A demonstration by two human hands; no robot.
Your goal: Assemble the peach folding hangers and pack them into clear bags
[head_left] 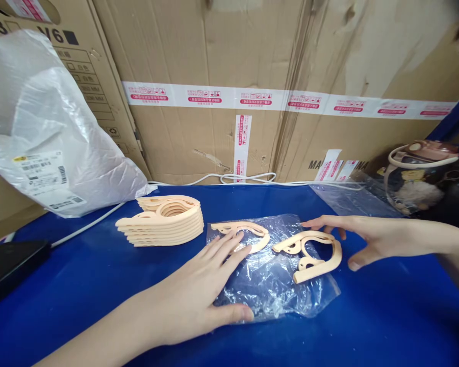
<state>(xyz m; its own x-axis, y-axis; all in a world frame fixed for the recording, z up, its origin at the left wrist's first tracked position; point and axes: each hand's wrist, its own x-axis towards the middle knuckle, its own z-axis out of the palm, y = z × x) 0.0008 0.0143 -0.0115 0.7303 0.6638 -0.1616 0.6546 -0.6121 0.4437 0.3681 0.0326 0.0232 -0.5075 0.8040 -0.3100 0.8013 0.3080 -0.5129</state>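
Observation:
My left hand [210, 285] lies with fingers spread over a clear plastic bag [252, 290] on the blue table. Its fingertips rest on a cream folding hanger [262, 234], partly hidden beneath them; whether that hanger is inside the bag I cannot tell. A second cream folding hanger [334, 257] lies folded across the right part of the bag. Just right of it is my right hand [382, 242], thumb and fingers apart, holding nothing. To the left stands a neat stack of folded cream hangers [164, 229].
A white parcel bag [69, 137] with a label leans at the left. Large cardboard boxes [214, 56] line the back, with a white cable [199, 179] along their foot. A dark device [15, 267] sits at the left edge. A clear pouch [409, 188] of small items lies at the right.

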